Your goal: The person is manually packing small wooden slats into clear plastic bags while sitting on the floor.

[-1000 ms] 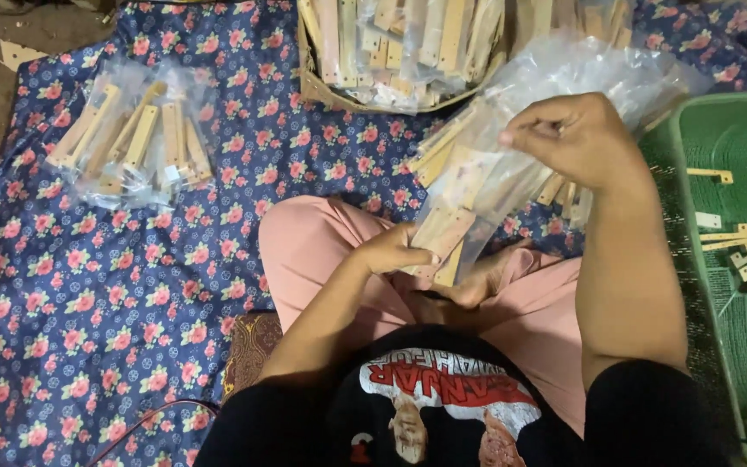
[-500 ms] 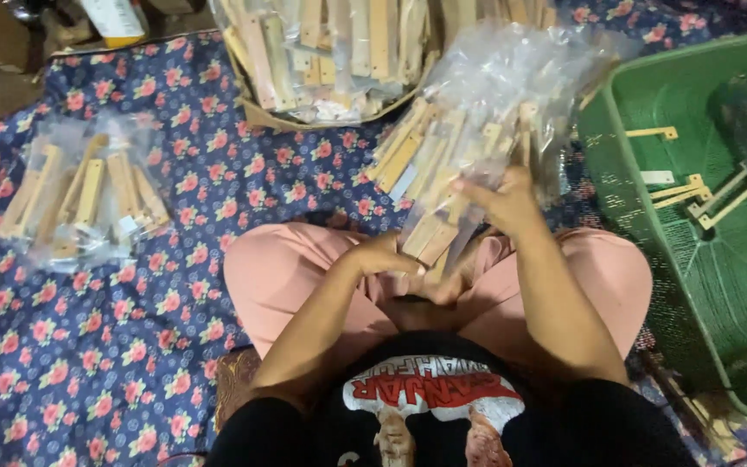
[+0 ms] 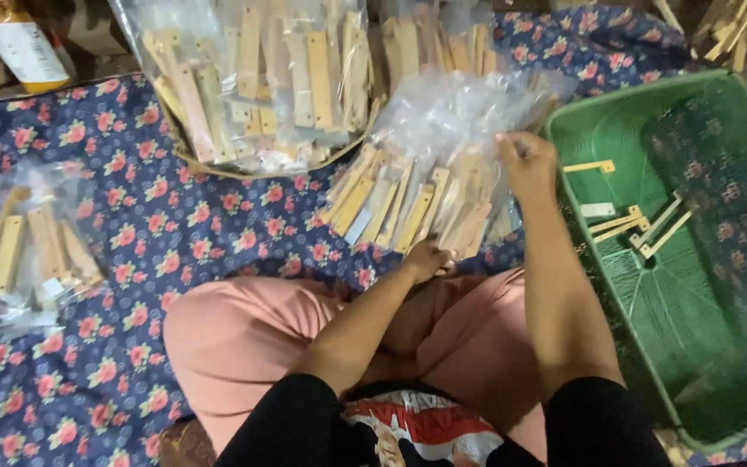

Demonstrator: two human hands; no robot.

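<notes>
Seated person, viewed from above, legs in pink trousers crossed on a blue cloth with a red flower print (image 3: 218,225) spread over the floor. The left hand (image 3: 426,259), fingers curled shut, grips the lower edge of a clear plastic bag of flat pale wooden strips (image 3: 417,186). The right hand (image 3: 526,163), fingers closed, pinches the same bag higher up on its right side. The bag is held just beyond the knees, above the cloth. At the right stands 1 green plastic basket (image 3: 693,346) holding about 5 loose wooden pieces (image 3: 637,227). At the left lies 1 smaller clear bag of strips (image 3: 19,251), cut off by the frame edge. Farthest away lies 1 large open bag of strips (image 3: 261,78); strip counts inside the bags cannot be made out.
</notes>
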